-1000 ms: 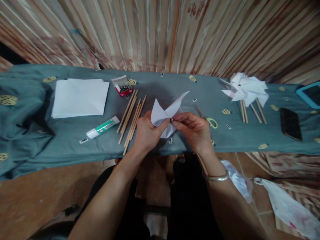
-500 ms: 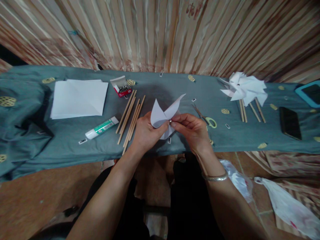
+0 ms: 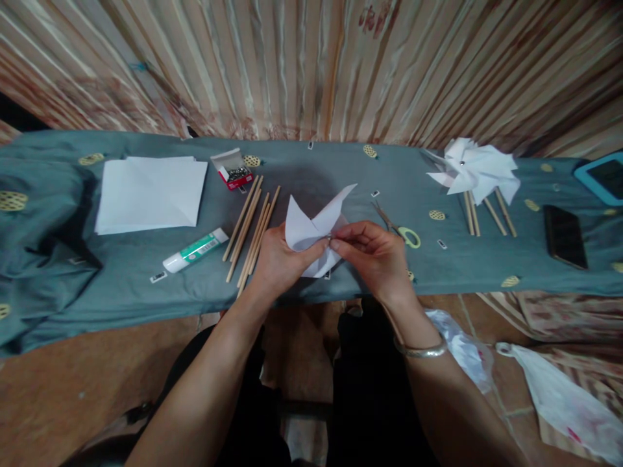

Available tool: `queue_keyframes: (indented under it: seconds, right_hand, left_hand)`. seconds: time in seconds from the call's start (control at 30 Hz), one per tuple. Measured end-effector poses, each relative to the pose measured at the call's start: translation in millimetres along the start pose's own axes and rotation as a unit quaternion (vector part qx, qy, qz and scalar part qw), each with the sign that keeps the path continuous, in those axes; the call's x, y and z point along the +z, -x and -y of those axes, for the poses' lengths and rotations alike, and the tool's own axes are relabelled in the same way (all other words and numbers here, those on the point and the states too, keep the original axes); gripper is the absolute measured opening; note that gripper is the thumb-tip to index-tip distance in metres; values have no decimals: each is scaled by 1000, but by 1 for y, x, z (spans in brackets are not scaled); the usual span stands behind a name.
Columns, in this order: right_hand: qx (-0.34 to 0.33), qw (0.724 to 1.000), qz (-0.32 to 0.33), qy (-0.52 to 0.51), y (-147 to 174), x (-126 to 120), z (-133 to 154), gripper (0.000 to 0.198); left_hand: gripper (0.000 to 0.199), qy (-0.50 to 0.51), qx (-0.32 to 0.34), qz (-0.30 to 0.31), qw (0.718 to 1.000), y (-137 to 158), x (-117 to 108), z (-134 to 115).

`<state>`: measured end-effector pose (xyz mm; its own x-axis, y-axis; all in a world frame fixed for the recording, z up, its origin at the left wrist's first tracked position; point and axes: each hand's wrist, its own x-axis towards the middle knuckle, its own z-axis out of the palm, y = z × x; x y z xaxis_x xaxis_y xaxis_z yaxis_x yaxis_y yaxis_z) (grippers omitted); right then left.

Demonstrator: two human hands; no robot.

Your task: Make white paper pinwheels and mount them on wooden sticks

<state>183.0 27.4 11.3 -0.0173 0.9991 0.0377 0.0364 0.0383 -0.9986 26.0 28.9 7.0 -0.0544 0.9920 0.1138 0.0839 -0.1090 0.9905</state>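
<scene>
We hold a white paper pinwheel [image 3: 315, 228] in front of us, over the green cloth [image 3: 311, 170]. Our left hand [image 3: 285, 261] is clamped on it, with the thumb on the front of the paper, and we cannot see the fingers behind. From that hand, the pinwheel is at two o'clock and touching. Our right hand [image 3: 374, 256] has its thumb and finger pinched together on a small shiny bit [image 3: 330, 237] at the middle of the pinwheel. From the right hand, the pinwheel is at ten o'clock, right at the fingertips. Two points of the paper stick up, one toward eleven o'clock and one toward one o'clock

Some wood sticks [image 3: 252, 228] lie at ten o'clock from our left hand, just beside it. From the pinwheel, the glue [image 3: 195, 250] is at nine o'clock, past the sticks, and the paper [image 3: 150, 194] is farther off that way. A red open box [image 3: 234, 174] is at ten o'clock. The scissors [image 3: 405, 235] are at three o'clock, just beside our right hand. More pinwheels [image 3: 481, 170] lie well apart, between two and three o'clock, and the phone [image 3: 564, 237] is at three
</scene>
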Motion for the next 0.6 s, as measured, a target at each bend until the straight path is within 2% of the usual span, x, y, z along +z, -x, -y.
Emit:
queue_keyframes:
  seconds: [0.27, 0.4, 0.47, 0.53, 0.6]
  right_hand:
    - [-33, 995, -9, 91, 6, -4, 8, 11]
    - [-55, 991, -73, 93, 0, -21, 12, 15]
    - [-50, 989, -105, 93, -4, -31, 11, 24]
    - [-4, 996, -72, 59, -8, -37, 8, 33]
    - [68, 998, 10, -4, -9, -38, 6, 38]
  left_hand:
    - [21, 12, -26, -4, 1000, 1, 0, 0]
    - [28, 33, -32, -21, 999, 0, -2, 8]
    - [31, 47, -46, -26, 998, 0, -1, 9]
    - [31, 60, -69, -19, 996, 2, 0, 8]
    - [32, 77, -87, -5, 993, 4, 3, 4]
